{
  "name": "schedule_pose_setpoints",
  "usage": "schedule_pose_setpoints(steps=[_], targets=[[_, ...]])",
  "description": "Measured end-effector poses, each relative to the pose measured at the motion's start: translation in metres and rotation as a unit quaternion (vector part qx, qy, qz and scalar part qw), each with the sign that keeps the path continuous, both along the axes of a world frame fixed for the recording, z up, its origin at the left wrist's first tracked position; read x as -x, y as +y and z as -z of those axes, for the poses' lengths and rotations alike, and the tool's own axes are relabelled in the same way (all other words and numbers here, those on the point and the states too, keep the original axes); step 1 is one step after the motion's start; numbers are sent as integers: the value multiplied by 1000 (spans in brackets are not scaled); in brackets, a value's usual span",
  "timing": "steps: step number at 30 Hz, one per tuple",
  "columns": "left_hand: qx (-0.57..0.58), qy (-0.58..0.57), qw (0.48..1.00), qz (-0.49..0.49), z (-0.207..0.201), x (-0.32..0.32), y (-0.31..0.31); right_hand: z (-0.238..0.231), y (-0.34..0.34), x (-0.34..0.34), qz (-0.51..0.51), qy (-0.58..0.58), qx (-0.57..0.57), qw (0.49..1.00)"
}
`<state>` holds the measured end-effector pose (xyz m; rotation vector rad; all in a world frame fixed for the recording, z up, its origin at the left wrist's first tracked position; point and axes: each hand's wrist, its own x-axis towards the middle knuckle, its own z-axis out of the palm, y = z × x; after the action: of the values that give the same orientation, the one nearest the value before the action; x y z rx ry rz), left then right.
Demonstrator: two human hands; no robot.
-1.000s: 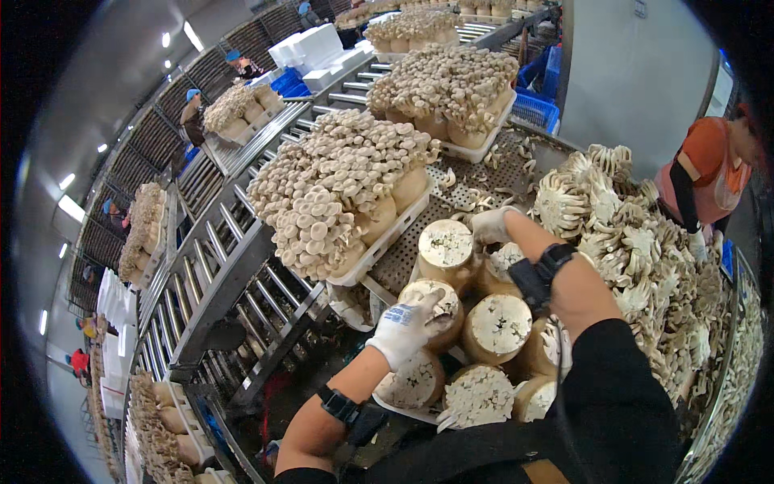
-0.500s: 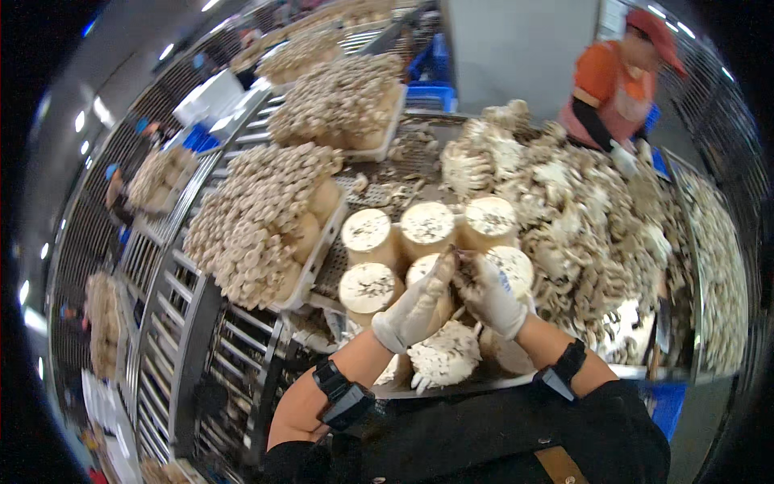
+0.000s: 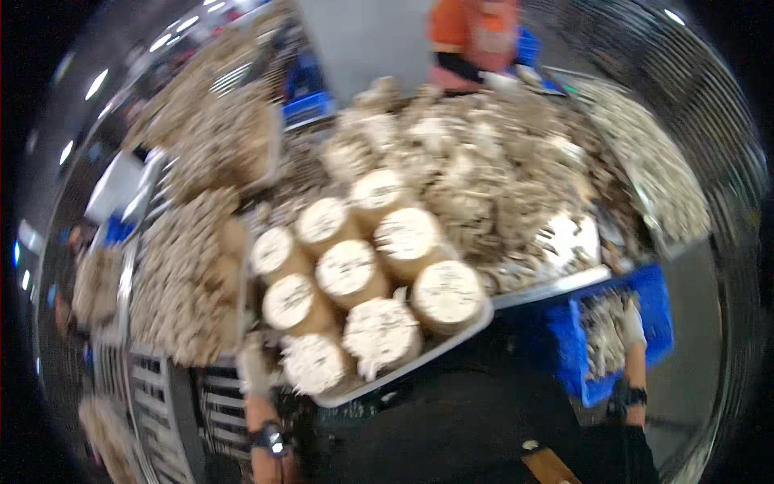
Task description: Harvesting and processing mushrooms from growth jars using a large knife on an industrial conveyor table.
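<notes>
A pale tray (image 3: pixel 451 343) right in front of me carries several round tan bottles topped with white cut mushroom stumps (image 3: pixel 347 270). My left hand (image 3: pixel 253 365), in a white glove, sits against the tray's near left side; blur hides its fingers. My right hand (image 3: pixel 631 323), also gloved, reaches out to the right over a blue crate (image 3: pixel 564 339) that holds pale mushrooms (image 3: pixel 601 335). Its fingers look stretched out with nothing in them.
A big heap of loose mushrooms (image 3: pixel 500 169) covers the mesh table behind the tray. Trays of uncut mushroom clusters (image 3: pixel 189 274) stand on the roller line at left. A person in an orange top (image 3: pixel 476 36) works at the far side.
Both hands have left the bottle in the tray. My right hand swung out right to the blue crate, my left hand dropped to the tray's left side. The view turned right.
</notes>
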<state>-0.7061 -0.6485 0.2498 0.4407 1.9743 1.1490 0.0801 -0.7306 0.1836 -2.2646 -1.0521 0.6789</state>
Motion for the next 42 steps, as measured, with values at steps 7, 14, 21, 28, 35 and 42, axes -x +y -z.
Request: schedule_pose_setpoints(steps=[7,14,21,28,35,42], targets=[[-53,-14,981,186,132,12,-56,16,265,259,-358,351,-78,862],[-153,-37,987,-39,150,-57,-70,70,332,506,-598,200,18,776],[-144,14,982,-123,142,-113,-80,72,242,616,-736,169,59,653],[-75,-5,991,-114,156,-105,-89,50,221,636,-730,142,42,667],[-214,176,944,-180,134,-85,-195,15,213,603,-668,138,-8,731],[-208,197,933,-218,122,-43,-382,-10,253,514,-603,218,-74,764]])
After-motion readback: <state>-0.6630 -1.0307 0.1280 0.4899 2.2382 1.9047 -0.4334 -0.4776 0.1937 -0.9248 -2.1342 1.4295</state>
